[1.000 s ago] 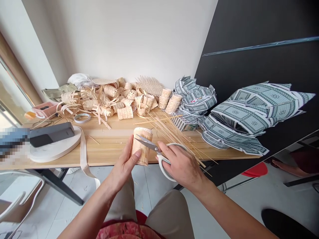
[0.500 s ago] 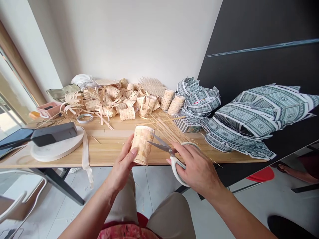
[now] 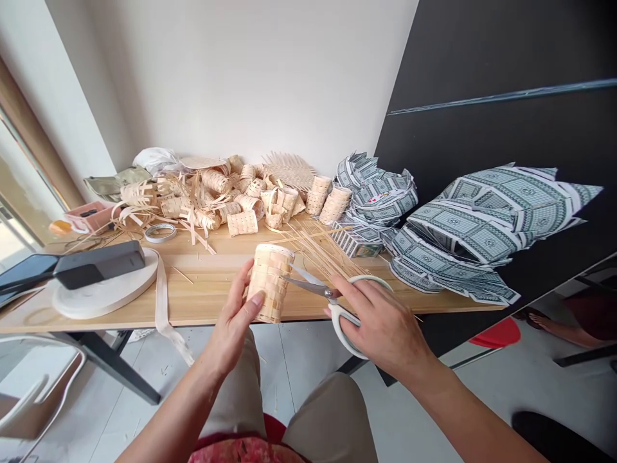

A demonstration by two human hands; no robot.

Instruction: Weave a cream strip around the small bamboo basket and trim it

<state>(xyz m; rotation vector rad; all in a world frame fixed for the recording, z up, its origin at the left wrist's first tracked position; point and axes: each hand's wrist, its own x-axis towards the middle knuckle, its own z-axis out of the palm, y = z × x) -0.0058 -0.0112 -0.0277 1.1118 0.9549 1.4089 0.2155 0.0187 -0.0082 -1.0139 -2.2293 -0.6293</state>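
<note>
A small woven basket (image 3: pixel 270 283), cylindrical and pale, stands nearly upright in my left hand (image 3: pixel 236 321), thumb across its front and fingers behind. My right hand (image 3: pixel 380 321) grips white-handled scissors (image 3: pixel 332 299) by the loops. Their blades are parted and point left, with the tips close to the basket's right side; whether they touch it I cannot tell. Behind the basket, loose thin strips (image 3: pixel 313 247) lie on the wooden table (image 3: pixel 193 302).
Several woven baskets (image 3: pixel 243 223) and strips are heaped along the wall. Folded patterned-paper pieces (image 3: pixel 482 218) fill the right side. At left a dark device (image 3: pixel 99 263) rests on a white ribbon roll (image 3: pixel 87 302), near a tape roll (image 3: pixel 160 233). Another person's foot (image 3: pixel 554 325) shows at right.
The view has shifted slightly, so the table items sit a little further left. The basket has moved slightly left in view, while the scissors stay parted at its right side.
</note>
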